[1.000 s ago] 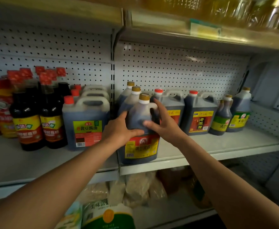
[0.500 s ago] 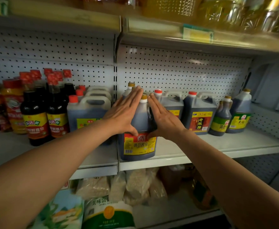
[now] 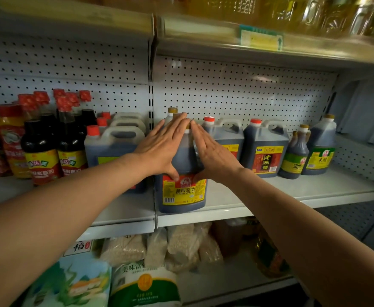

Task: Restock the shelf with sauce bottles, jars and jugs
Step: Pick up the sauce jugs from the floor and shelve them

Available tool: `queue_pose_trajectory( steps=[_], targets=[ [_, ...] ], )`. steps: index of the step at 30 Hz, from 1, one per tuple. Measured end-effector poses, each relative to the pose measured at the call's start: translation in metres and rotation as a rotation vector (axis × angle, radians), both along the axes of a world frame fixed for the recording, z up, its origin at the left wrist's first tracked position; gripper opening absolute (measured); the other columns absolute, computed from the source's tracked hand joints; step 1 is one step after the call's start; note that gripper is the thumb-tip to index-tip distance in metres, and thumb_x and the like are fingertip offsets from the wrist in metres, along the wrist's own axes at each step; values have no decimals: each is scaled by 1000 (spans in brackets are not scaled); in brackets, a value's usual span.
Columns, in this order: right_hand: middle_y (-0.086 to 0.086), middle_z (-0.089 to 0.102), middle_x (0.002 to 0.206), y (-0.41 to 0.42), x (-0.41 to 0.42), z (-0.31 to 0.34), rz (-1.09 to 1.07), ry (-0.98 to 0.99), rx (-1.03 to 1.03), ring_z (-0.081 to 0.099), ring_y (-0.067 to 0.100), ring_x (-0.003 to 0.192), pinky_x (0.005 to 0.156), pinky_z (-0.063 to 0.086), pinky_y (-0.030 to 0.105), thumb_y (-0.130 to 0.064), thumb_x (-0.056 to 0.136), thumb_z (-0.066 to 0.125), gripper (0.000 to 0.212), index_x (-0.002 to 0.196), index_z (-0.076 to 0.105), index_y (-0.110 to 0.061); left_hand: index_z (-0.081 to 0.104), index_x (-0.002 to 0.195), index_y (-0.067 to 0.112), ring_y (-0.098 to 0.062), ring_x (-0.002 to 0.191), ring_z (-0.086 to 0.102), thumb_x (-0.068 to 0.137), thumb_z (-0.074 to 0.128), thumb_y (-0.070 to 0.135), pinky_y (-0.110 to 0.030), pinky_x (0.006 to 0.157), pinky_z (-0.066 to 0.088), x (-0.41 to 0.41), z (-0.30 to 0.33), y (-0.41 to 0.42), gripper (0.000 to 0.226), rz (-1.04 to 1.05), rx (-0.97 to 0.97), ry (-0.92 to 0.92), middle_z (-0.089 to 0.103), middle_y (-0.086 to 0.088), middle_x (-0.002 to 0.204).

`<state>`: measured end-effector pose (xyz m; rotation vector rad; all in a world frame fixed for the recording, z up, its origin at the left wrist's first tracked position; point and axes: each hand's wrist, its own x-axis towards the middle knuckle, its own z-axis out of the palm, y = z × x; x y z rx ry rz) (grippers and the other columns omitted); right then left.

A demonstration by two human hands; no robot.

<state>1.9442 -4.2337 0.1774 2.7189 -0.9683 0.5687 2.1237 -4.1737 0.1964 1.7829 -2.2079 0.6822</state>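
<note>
Soy sauce jug (image 3: 182,191) stands upright at the front edge of the middle shelf (image 3: 292,196), its cap and shoulders mostly hidden behind the left hand (image 3: 159,149) and right hand (image 3: 212,154), both flat with straight fingers pressed against its sides.

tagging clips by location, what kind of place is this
Most likely a grocery shop aisle: white pegboard-backed shelving, a price tag on the upper shelf edge, and rows of labelled sauce jugs, one under both hands.
</note>
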Motion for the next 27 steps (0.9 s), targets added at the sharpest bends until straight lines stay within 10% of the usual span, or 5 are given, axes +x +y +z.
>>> queue_pose_trajectory(
  steps=[8,27],
  targets=[
    [17,29,158,-2,3,2,-33,-1,-34,27,32,146,118,27,35,-42,53,96,155,156,-13,-1,-3,155,7,-23,152,6,38,91,60,-35,124,3,1,-1,-5,160,-26,-14,40,1,-9,165],
    [14,43,144,-46,24,0,-31,-7,-110,43,31,126,110,35,38,-49,46,97,161,156,-11,-1,-5,155,7,-22,152,3,38,89,63,-36,124,1,17,-2,-39,161,36,-29,9,0,-8,165]
  ],
)
